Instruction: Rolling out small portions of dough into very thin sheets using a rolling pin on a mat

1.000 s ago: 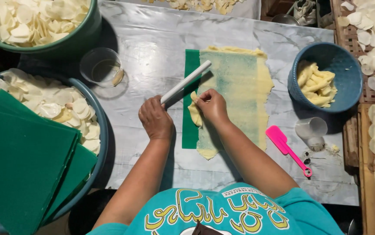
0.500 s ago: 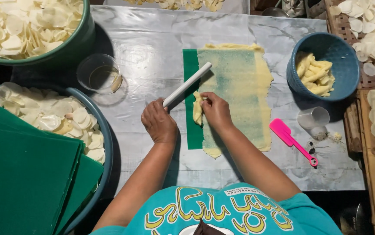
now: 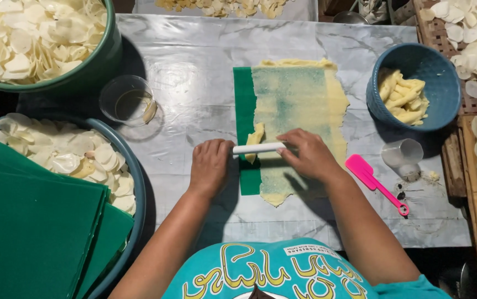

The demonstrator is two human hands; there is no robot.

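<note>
Left hand (image 3: 211, 167) and right hand (image 3: 306, 154) both gripping a white roller (image 3: 259, 148), roller lying across yellow dough (image 3: 299, 105) on green sheet (image 3: 243, 111), marble tabletop (image 3: 194, 83)

Single head cam, looking almost straight down from above the person's chest, close range. It's facing the marble-pattern tabletop (image 3: 194, 83) filling frame centre; wearer's shirt (image 3: 283, 271) is showing at bottom edge. No 2nd view, so no overlap.

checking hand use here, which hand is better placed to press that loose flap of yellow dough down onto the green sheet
Right, probably. The right hand lies on the thin yellow dough layer, fingers beside the loose dough flap. The left hand grips the white rod's outer end, off the green plastic sheet.
</note>
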